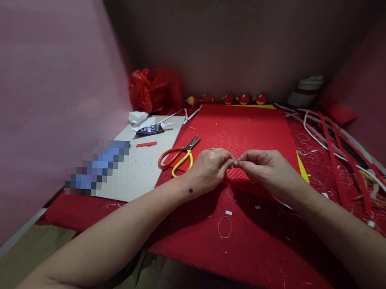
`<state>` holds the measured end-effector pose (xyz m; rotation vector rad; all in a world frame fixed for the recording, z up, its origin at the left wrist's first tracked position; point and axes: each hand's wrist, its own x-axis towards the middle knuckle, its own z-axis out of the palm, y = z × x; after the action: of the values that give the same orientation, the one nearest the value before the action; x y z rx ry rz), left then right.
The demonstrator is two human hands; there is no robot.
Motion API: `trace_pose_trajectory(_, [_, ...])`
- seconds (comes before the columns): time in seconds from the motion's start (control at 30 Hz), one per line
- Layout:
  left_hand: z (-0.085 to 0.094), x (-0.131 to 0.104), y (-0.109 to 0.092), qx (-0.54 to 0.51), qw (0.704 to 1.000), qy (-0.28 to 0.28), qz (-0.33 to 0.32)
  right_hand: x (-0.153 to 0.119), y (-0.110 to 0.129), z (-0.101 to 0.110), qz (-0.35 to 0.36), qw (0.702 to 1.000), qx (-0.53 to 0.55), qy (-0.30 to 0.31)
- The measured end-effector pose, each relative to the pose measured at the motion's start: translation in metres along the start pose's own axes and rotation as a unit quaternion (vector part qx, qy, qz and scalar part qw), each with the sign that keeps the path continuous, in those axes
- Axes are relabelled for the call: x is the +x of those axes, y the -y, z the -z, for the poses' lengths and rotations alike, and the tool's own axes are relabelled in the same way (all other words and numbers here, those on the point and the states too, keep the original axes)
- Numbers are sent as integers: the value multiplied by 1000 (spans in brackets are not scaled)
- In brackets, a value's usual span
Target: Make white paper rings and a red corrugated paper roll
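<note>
My left hand [213, 166] and my right hand [263, 167] meet fingertip to fingertip above a red corrugated sheet [220, 124]. Pinched between them is a tiny white piece [235, 163], at the tips of my right thumb and finger. My left fingers are also pressed together against it; whether they grip it or something finer is too small to tell. Just left of my left hand lie scissors [189, 147] with one orange and one yellow handle, blades slightly apart. A small white scrap [228, 213] and a loop of thread [224, 228] rest on the red cloth below.
A grey board [139, 176] at left bears a glue tube [151, 129], a red strip [147, 144] and a blurred blue object [97, 167]. Behind are a red plastic bag [153, 88] and several little red bird figures [243, 99]. Tangled strips [334, 156] cover the right side.
</note>
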<state>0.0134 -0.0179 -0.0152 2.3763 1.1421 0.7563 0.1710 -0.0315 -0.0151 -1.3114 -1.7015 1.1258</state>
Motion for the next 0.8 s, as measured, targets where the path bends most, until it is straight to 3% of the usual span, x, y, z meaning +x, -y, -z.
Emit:
trace_pose_trajectory(0.27, [0, -1, 0, 10, 999, -37, 12, 1, -1, 2, -29, 997, 72, 9])
trace_pose_trajectory(0.37, [10, 0, 0, -31, 997, -57, 44, 4, -3, 8, -64, 987, 149, 19])
trace_pose_trajectory(0.43, [21, 0, -1, -97, 992, -42, 75, 6, -6, 11, -72, 978, 192, 29])
trace_pose_trajectory(0.53, [40, -2, -8, -233, 966, 48, 101, 8, -9, 15, -64, 973, 217, 38])
trace_pose_trajectory(0.63, [53, -9, -18, -323, 918, 209, 92, 8, -10, 15, -57, 972, 224, 36])
trace_pose_trajectory(0.7, [53, -14, -25, -331, 887, 309, 88, 8, -10, 15, -60, 970, 233, 40])
trace_pose_trajectory(0.8, [44, -22, -35, -296, 864, 404, 48, 8, -9, 14, -66, 966, 248, 42])
